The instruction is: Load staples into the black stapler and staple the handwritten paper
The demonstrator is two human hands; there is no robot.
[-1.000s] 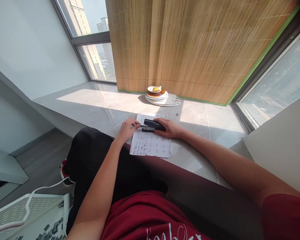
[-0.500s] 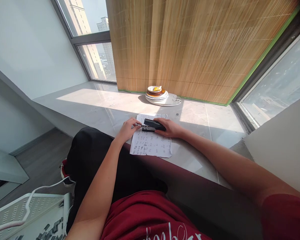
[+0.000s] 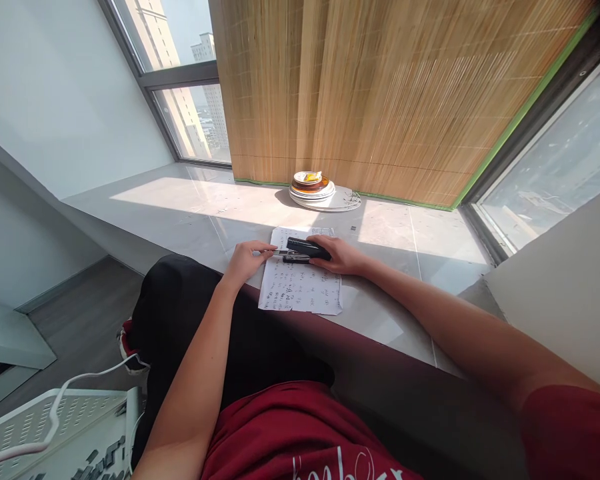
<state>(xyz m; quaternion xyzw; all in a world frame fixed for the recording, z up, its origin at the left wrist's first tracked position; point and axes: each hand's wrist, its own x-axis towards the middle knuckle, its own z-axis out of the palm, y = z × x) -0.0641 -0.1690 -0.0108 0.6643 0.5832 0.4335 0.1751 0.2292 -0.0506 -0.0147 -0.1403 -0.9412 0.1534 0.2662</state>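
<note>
A black stapler (image 3: 306, 247) lies over a sheet of handwritten paper (image 3: 300, 290) on the tiled sill, its top arm parted from its base at the left end. My right hand (image 3: 344, 256) is wrapped round the stapler's right end. From the left end a thin metal slide (image 3: 281, 253) sticks out. My left hand (image 3: 246, 263) pinches the outer tip of that slide between thumb and fingers, just left of the paper. Whether staples sit inside the stapler is too small to tell.
Stacked plates (image 3: 313, 191) stand on the sill (image 3: 390, 300) before a bamboo blind (image 3: 380, 100). A small grey piece (image 3: 353, 228) lies right of the paper. Lower left, a white perforated rack (image 3: 40, 420) holds several grey pieces, with a white cable (image 3: 55, 417) across it.
My left hand has moved left, away from the stapler, drawing the metal slide further out of its end. My right hand and the stapler stay in place.
</note>
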